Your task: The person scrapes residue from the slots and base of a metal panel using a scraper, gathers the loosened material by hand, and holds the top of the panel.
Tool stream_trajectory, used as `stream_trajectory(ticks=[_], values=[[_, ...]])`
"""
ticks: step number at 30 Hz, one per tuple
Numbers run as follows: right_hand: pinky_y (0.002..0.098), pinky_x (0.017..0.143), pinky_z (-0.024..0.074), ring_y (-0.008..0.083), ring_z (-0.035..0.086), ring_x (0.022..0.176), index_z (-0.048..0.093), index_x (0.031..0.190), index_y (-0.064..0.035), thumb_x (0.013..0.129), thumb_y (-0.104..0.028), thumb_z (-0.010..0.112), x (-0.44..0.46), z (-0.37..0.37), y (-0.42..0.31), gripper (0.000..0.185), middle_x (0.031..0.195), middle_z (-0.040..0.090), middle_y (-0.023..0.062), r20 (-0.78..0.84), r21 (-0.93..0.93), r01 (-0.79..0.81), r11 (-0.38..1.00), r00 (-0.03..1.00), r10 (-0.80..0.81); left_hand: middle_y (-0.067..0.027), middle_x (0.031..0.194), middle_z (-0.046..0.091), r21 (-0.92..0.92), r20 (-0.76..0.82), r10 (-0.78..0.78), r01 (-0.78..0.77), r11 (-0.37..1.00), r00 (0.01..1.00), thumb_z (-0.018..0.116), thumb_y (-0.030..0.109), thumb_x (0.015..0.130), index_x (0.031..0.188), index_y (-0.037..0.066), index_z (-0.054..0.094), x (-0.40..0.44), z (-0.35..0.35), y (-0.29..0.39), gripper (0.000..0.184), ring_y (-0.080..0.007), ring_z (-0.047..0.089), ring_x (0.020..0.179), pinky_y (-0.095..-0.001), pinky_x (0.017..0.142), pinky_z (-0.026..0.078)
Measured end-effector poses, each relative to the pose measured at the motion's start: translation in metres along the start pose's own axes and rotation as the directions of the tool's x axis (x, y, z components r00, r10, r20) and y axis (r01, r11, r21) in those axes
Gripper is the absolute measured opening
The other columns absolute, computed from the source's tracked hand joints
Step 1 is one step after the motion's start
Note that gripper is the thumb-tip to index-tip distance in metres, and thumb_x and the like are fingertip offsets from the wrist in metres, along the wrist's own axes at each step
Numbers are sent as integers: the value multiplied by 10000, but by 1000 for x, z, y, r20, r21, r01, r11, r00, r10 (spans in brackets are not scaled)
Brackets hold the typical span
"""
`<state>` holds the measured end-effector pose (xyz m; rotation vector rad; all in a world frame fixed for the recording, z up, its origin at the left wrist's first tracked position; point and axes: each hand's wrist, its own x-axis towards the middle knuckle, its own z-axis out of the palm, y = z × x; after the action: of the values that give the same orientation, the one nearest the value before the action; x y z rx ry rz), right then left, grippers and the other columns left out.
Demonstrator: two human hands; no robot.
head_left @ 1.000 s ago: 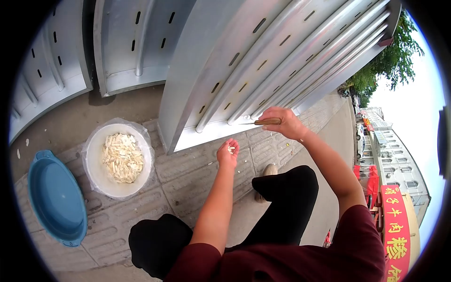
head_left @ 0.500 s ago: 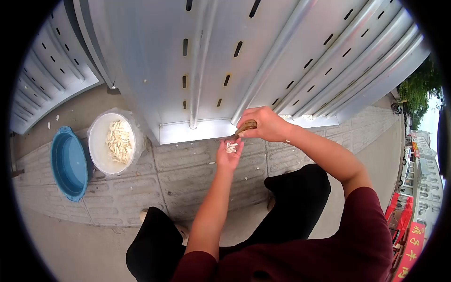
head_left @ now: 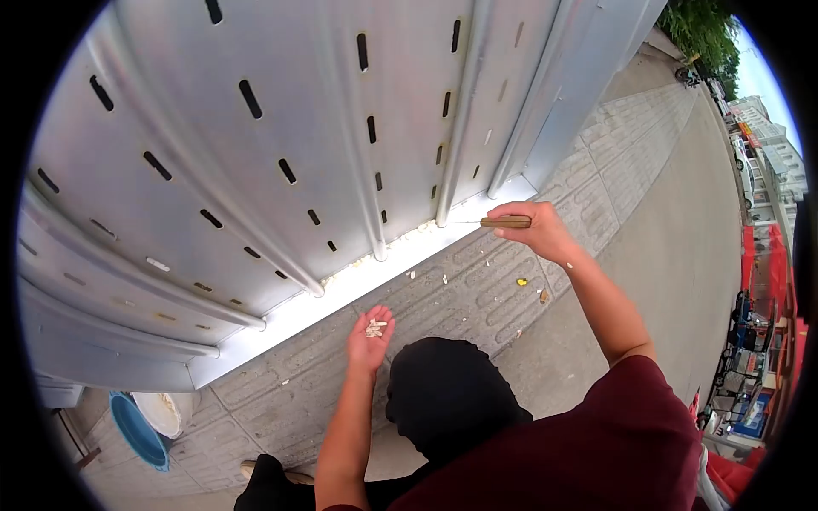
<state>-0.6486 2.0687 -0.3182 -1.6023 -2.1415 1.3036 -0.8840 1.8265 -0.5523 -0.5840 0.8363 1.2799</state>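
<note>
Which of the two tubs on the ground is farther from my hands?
The blue tub does, by the look of it: the white tub sits right beside it, on the side toward your left hand.

The left hand (head_left: 368,343) is open, palm up, with small white bits (head_left: 375,327) on it. At 2 o'clock from it, the right hand (head_left: 545,234) holds a tool (head_left: 509,222) with a brown handle, its thin end pointing to 9 o'clock. A big silver wall (head_left: 298,111) is at 12 o'clock. A blue tub (head_left: 136,433) and white tub (head_left: 159,411) are at 8 o'clock
</note>
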Motion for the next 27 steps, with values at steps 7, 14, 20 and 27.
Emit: stream_trajectory(ticks=[7, 14, 20, 27], values=[[338, 751, 528, 289, 665, 810, 687, 1017, -45, 792, -97, 726, 41, -90, 112, 235, 931, 704, 123, -262, -233, -14, 972, 964, -49, -199, 1268, 547, 216, 107, -179, 153, 964, 978, 406, 293, 1027, 1260, -79, 492, 62, 112, -63, 447, -300, 536, 1181, -445, 1024, 449], [355, 753, 527, 311, 659, 843, 678, 998, -41, 774, -86, 729, 63, -109, 141, 234, 943, 690, 133, -114, -245, 202, 948, 965, -235, -201, 1261, 547, 246, 83, -285, 258, 934, 955, 395, 299, 1030, 1277, -79, 471, 90, 144, -111, 459, -307, 537, 1177, -440, 1013, 460], [314, 774, 530, 250, 670, 858, 675, 1025, -46, 778, -59, 740, 60, -110, 144, 255, 1003, 696, 97, -48, -248, 251, 935, 961, -271, -189, 1263, 556, 212, 136, -298, 266, 940, 945, 380, 310, 1032, 1280, -61, 479, 121, 179, -137, 457, -311, 545, 1175, -451, 1027, 452], [295, 806, 530, 224, 668, 900, 680, 1038, -50, 781, -62, 745, 51, -110, 127, 265, 1022, 695, 88, -9, -147, 193, 970, 981, -196, -205, 1276, 539, 122, 168, -280, 262, 957, 945, 342, 292, 1040, 1282, -57, 471, 129, 201, -145, 444, -319, 531, 1191, -472, 1030, 448]])
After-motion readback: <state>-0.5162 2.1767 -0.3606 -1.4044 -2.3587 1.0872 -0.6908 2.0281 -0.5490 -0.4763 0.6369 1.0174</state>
